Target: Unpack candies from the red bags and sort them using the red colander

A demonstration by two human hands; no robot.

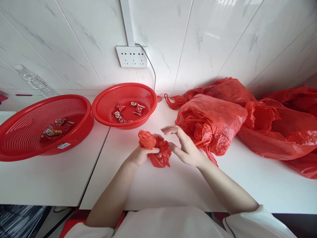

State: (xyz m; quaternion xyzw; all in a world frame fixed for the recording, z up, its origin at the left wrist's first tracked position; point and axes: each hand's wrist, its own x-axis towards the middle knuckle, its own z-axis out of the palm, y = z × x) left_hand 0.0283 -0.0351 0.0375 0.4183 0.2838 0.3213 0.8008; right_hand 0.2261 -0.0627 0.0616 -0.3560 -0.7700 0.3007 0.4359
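Note:
A small crumpled red plastic bag (160, 158) is gripped in my left hand (146, 153), whose fingers wrap around its middle. One bunched end of the bag sticks up above the thumb, and the other spreads out to the right. Just right of it, my right hand (184, 147) is raised with thumb and fingers apart and holds nothing. Its thumb tip is close to the bag's edge; whether they touch I cannot tell. Whatever the bag may contain is hidden by the folds.
Behind my hands stands a red plastic basket (99, 114) with several small wrapped snacks (139, 109). A larger red basket (76, 145) with snack packets (53, 131) is on the left. Red plastic bags (223, 115) pile up on the right. A socket strip (132, 57) is on the wall.

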